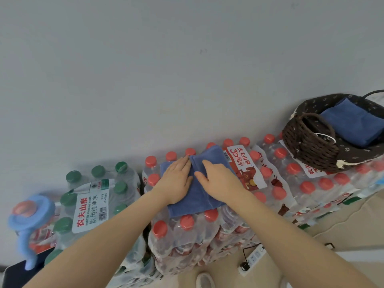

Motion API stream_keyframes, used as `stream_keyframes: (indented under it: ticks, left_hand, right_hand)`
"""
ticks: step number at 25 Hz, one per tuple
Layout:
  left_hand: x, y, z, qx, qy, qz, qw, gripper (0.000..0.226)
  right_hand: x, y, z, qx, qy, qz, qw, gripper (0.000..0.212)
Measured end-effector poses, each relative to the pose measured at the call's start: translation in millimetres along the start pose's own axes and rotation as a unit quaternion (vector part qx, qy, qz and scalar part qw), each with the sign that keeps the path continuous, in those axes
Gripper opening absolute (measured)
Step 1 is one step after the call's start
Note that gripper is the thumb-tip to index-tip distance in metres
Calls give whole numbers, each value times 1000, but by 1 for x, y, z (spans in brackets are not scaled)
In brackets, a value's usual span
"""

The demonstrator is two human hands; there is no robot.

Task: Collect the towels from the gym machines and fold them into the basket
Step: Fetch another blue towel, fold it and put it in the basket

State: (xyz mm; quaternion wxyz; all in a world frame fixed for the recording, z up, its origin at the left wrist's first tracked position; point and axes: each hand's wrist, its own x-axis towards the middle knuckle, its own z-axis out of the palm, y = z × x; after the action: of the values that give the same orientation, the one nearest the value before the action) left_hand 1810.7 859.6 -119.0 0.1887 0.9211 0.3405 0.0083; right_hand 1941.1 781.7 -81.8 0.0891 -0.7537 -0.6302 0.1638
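A blue towel [197,197] lies folded on top of a shrink-wrapped pack of red-capped water bottles [187,227]. My left hand [176,179] presses flat on the towel's left half, fingers straight. My right hand [218,181] rests flat on the right half, beside a fold line running between the two hands. To the far right a dark woven basket [307,142] with a patterned fabric lining sits on other bottle packs, and a folded blue towel [355,123] lies inside it.
A pack of green-capped bottles [91,196] stands to the left, with a light blue water-jug pump [29,217] further left. A white power strip [253,260] with a black cable lies on the beige floor. A grey wall rises behind everything.
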Motion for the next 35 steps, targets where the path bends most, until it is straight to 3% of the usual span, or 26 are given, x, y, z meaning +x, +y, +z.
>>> stream_keyframes:
  ticks: [2,4,6,8,12,16,18,20,21,22,24,27,29,31,33,35]
  left_hand:
    - [0,-6,-6,12,18,-34,999,61]
    - [0,-10,-12,66,21,-74,995,69]
    - [2,-9,-19,111,29,-105,988,74]
    - [2,-8,-24,116,42,-140,983,78]
    - [6,-10,-29,46,18,-209,977,78]
    - [21,-16,-53,-99,-87,-223,966,44]
    - [26,-19,-63,-266,-107,-253,924,38]
    - [19,-16,-69,-462,-126,-292,828,20]
    - [13,-14,-70,-514,-155,-303,787,19]
    - [8,-15,-67,-526,-187,-307,771,20]
    - [-2,-13,-61,-544,-209,-309,752,16]
    - [-3,1,-61,-650,-143,-281,691,6]
    - [2,19,-63,-674,-111,-241,690,6]
    - [11,41,-64,-668,-93,-209,708,5]
    - [23,60,-61,-669,-80,-202,711,4]
    - [33,76,-57,-671,-85,-200,709,10]
  right_hand:
    - [-2,10,4,-59,38,-62,996,55]
    - [-3,17,11,-117,6,-92,989,72]
    - [1,22,19,-155,-14,-56,986,77]
    - [6,23,20,-167,0,8,986,64]
    - [5,27,19,-172,14,42,984,60]
    - [9,32,21,-155,4,21,988,91]
    - [9,32,19,-146,-4,17,989,108]
    - [9,32,19,-158,-5,18,987,115]
    - [9,31,18,-163,2,18,986,115]
    - [9,30,18,-165,9,21,986,111]
    - [8,27,18,-173,28,29,984,87]
    - [4,24,26,-203,147,17,968,39]
    - [3,23,22,-117,144,-28,982,23]
    - [4,24,-2,43,68,-1,997,22]
    - [9,30,-23,246,9,80,966,25]
    - [8,34,-39,393,22,196,898,35]
